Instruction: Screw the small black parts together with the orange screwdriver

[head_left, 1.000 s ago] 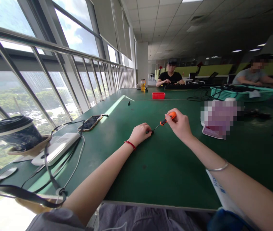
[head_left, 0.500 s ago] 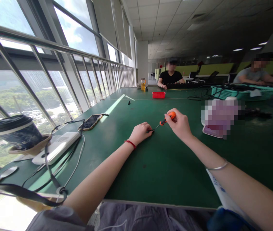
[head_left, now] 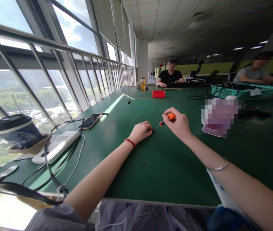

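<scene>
My right hand [head_left: 178, 123] is closed round the orange-and-black handle of a screwdriver [head_left: 171, 117]. Its thin shaft slants down to the left, and the tip meets a small black part [head_left: 153, 130] on the green table [head_left: 136, 179]. My left hand [head_left: 141, 132], with a red string at the wrist, pinches that part and holds it low at the tabletop. Most of the part is covered by my fingers, so its kind does not show. Farther off lies another small black piece [head_left: 129, 101], apart from both hands.
Left stand a paper cup [head_left: 16, 131], a white box-shaped device [head_left: 57, 146] with cables, and a phone [head_left: 90, 121]. Ahead is a red tray [head_left: 158, 94]. A teal basket [head_left: 244, 93] and a pinkish blurred item [head_left: 219, 117] are right. Two people sit at the far side.
My right hand has shifted its fingers slightly on the screwdriver handle. The tip stays at the black part, and my left hand keeps its place. The person at far right has raised a hand.
</scene>
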`<move>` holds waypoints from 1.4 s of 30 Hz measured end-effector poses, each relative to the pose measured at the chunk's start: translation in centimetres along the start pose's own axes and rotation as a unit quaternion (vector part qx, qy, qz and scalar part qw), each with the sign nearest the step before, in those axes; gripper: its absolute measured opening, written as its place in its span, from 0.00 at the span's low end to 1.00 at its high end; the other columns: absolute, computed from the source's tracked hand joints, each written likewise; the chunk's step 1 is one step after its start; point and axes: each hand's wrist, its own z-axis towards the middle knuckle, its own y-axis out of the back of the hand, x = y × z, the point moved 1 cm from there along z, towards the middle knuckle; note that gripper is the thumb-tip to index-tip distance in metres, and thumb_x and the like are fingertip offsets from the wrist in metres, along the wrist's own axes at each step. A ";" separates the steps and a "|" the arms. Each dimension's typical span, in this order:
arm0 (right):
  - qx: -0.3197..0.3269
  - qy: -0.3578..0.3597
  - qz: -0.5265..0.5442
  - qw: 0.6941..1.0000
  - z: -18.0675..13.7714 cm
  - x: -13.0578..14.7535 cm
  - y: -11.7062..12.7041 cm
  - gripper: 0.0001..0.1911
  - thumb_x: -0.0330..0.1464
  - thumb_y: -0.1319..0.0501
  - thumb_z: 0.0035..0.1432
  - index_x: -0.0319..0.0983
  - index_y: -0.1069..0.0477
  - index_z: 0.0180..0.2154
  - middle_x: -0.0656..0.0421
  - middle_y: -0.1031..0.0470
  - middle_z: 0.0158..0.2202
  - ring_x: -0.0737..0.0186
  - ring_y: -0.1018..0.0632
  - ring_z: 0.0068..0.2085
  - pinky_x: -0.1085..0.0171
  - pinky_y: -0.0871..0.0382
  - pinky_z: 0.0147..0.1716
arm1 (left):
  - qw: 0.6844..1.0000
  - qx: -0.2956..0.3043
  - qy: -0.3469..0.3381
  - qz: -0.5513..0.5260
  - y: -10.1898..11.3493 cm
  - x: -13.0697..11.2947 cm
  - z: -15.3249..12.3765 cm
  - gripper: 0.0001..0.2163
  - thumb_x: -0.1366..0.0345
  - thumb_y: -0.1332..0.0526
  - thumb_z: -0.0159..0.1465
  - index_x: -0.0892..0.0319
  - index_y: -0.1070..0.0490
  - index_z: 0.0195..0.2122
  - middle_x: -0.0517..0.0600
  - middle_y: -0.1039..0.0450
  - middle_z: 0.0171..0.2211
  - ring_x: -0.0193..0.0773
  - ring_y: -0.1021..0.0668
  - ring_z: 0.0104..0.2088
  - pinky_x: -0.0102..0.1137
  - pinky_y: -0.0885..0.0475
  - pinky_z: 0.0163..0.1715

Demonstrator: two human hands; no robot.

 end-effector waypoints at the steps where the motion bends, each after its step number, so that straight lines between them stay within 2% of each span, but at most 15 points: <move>1: -0.003 -0.005 -0.003 1.000 0.0 0.0 0.0 0.09 0.40 0.45 0.53 0.42 0.35 0.33 0.63 0.33 0.21 0.66 0.32 0.21 0.67 0.42 0.23 | 1.000 0.000 -0.002 0.001 0.0 0.0 0.0 0.06 0.66 0.42 0.58 0.58 0.26 0.33 0.49 0.27 0.35 0.35 0.25 0.32 0.26 0.33 0.29; 4: -0.011 -0.013 -0.009 1.000 -0.1 0.0 0.0 0.13 0.36 0.45 0.51 0.41 0.38 0.40 0.63 0.32 0.24 0.65 0.32 0.23 0.67 0.42 0.23 | 1.000 0.000 -0.006 0.001 0.0 0.0 0.0 0.06 0.66 0.42 0.58 0.58 0.26 0.33 0.48 0.27 0.35 0.35 0.25 0.32 0.26 0.33 0.29; 6: -0.014 -0.023 -0.015 1.000 -0.1 0.0 0.0 0.15 0.39 0.45 0.52 0.41 0.39 0.41 0.63 0.32 0.24 0.65 0.32 0.23 0.67 0.43 0.22 | 1.000 0.000 -0.006 0.000 0.0 0.1 0.0 0.06 0.66 0.42 0.58 0.58 0.26 0.32 0.48 0.27 0.36 0.35 0.25 0.32 0.26 0.33 0.29; 10: -0.009 -0.044 -0.016 0.999 0.0 0.2 -0.1 0.16 0.47 0.47 0.55 0.42 0.35 0.32 0.64 0.36 0.17 0.65 0.33 0.21 0.68 0.45 0.22 | 1.000 0.001 -0.013 -0.003 -0.1 0.2 0.1 0.06 0.66 0.42 0.58 0.58 0.26 0.32 0.49 0.28 0.35 0.34 0.25 0.32 0.26 0.32 0.30; 13: 0.021 -0.016 0.019 0.999 -0.1 0.5 -0.1 0.16 0.46 0.47 0.56 0.41 0.33 0.28 0.62 0.33 0.19 0.65 0.32 0.22 0.67 0.42 0.24 | 1.000 0.001 -0.014 -0.006 -0.2 0.2 0.1 0.06 0.66 0.42 0.58 0.58 0.26 0.33 0.48 0.28 0.35 0.34 0.25 0.32 0.26 0.32 0.31; 17: 0.017 0.013 0.017 1.000 -0.4 0.7 0.0 0.11 0.38 0.45 0.53 0.41 0.34 0.38 0.63 0.32 0.22 0.65 0.31 0.23 0.67 0.41 0.24 | 1.000 0.001 -0.014 -0.001 -0.3 0.3 0.1 0.06 0.66 0.42 0.58 0.58 0.26 0.33 0.49 0.28 0.35 0.35 0.25 0.32 0.26 0.32 0.31; 21: -0.015 0.014 0.011 1.000 -0.4 0.5 -0.1 0.20 0.37 0.44 0.50 0.40 0.39 0.45 0.60 0.29 0.31 0.64 0.30 0.27 0.67 0.40 0.24 | 1.000 -0.001 -0.015 0.008 -0.3 0.3 0.1 0.07 0.66 0.42 0.58 0.58 0.25 0.33 0.48 0.27 0.36 0.35 0.25 0.32 0.27 0.32 0.30; 23: -0.026 -0.008 -0.007 1.000 -0.3 0.5 -0.2 0.20 0.42 0.42 0.50 0.40 0.38 0.44 0.62 0.30 0.26 0.64 0.30 0.25 0.67 0.41 0.23 | 1.000 -0.002 -0.016 0.010 -0.2 0.3 0.1 0.07 0.66 0.42 0.58 0.58 0.25 0.33 0.48 0.27 0.36 0.35 0.25 0.32 0.27 0.33 0.30; 26: -0.012 -0.037 -0.012 0.999 -0.3 0.5 -0.2 0.16 0.46 0.43 0.51 0.41 0.33 0.34 0.65 0.36 0.17 0.65 0.33 0.21 0.67 0.43 0.23 | 1.000 -0.002 -0.017 0.011 -0.1 0.2 0.0 0.07 0.66 0.43 0.58 0.58 0.25 0.33 0.48 0.27 0.36 0.35 0.25 0.32 0.26 0.33 0.30; 28: 0.002 -0.030 0.005 1.000 -0.3 0.5 -0.2 0.14 0.45 0.44 0.53 0.41 0.32 0.31 0.64 0.36 0.16 0.66 0.33 0.21 0.67 0.42 0.24 | 1.000 0.000 -0.018 0.012 -0.1 0.1 0.0 0.07 0.66 0.43 0.58 0.58 0.25 0.33 0.48 0.27 0.36 0.35 0.25 0.32 0.27 0.33 0.30; 31: -0.012 0.014 0.017 1.000 -0.4 0.4 -0.2 0.12 0.39 0.44 0.52 0.40 0.32 0.37 0.62 0.32 0.23 0.66 0.32 0.23 0.67 0.40 0.25 | 1.000 0.002 -0.017 0.014 0.0 0.1 0.0 0.07 0.66 0.42 0.58 0.58 0.25 0.33 0.48 0.27 0.36 0.35 0.25 0.32 0.27 0.33 0.29; 34: -0.030 0.033 0.025 0.999 -0.4 0.3 -0.3 0.21 0.37 0.42 0.48 0.39 0.37 0.46 0.59 0.29 0.32 0.65 0.30 0.27 0.67 0.38 0.25 | 1.000 0.002 -0.016 0.016 0.0 0.1 0.0 0.07 0.66 0.42 0.58 0.58 0.25 0.34 0.48 0.27 0.36 0.35 0.25 0.32 0.26 0.33 0.29; 36: -0.031 0.009 0.014 0.999 -0.4 0.3 -0.4 0.25 0.41 0.40 0.48 0.39 0.39 0.47 0.60 0.30 0.30 0.64 0.30 0.27 0.67 0.39 0.24 | 1.000 0.004 -0.016 0.017 0.0 0.0 0.0 0.07 0.66 0.42 0.59 0.58 0.25 0.34 0.48 0.27 0.37 0.35 0.25 0.32 0.26 0.33 0.30; 39: -0.019 -0.027 -0.015 0.999 -0.4 0.3 -0.5 0.18 0.46 0.42 0.50 0.41 0.33 0.38 0.65 0.34 0.19 0.65 0.32 0.22 0.67 0.42 0.24 | 1.000 0.007 -0.016 0.022 0.1 0.0 0.0 0.07 0.66 0.43 0.59 0.58 0.25 0.34 0.48 0.26 0.37 0.34 0.25 0.33 0.26 0.32 0.30; 42: -0.003 -0.014 0.002 1.000 -0.4 0.3 -0.4 0.14 0.45 0.45 0.54 0.41 0.31 0.32 0.64 0.35 0.18 0.66 0.33 0.21 0.67 0.42 0.24 | 0.999 0.008 -0.015 0.027 0.1 0.0 -0.1 0.07 0.65 0.43 0.59 0.57 0.25 0.34 0.48 0.26 0.37 0.34 0.25 0.33 0.26 0.32 0.30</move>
